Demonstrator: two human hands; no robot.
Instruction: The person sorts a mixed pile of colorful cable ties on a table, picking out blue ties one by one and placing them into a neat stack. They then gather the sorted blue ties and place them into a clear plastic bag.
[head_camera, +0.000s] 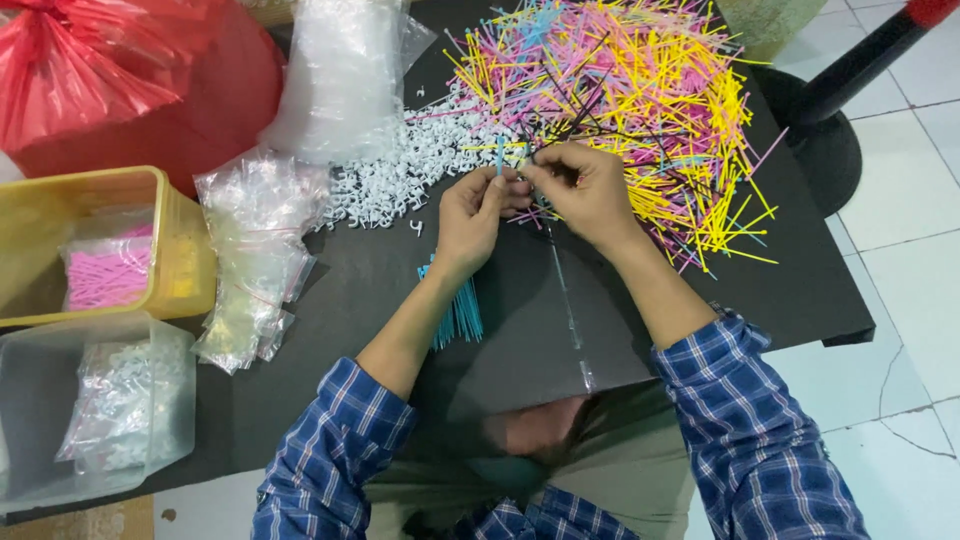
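Two bins sit at the far left of the black table (780, 290): a yellow bin (170, 215) holding a bag of pink sticks (105, 275), and below it a clear bin (165, 440) with a bag of white clips inside. Above them lies a red plastic bag (90, 60). Next comes a heap of small clear zip bags (255, 250), with a larger clear bag (345, 75) behind it. A spread of loose white clips (400, 175) lies just beyond, reaching toward the hands.

At the middle of the table, the left hand (470, 215) is closed, its fingertips pinching a blue stick (499, 155) that stands upright between finger and thumb. A bundle of blue sticks (460, 315) lies on the table beside the left wrist. The right hand (590, 190) is closed as well, fingertips pinched together and meeting the left hand's fingers at the stick; whether it grips the same stick or a small clip, I cannot tell. Behind and to the right of both hands spreads a large pile of yellow, pink and blue sticks (650, 90). Both forearms come out of blue checked sleeves (740, 420).
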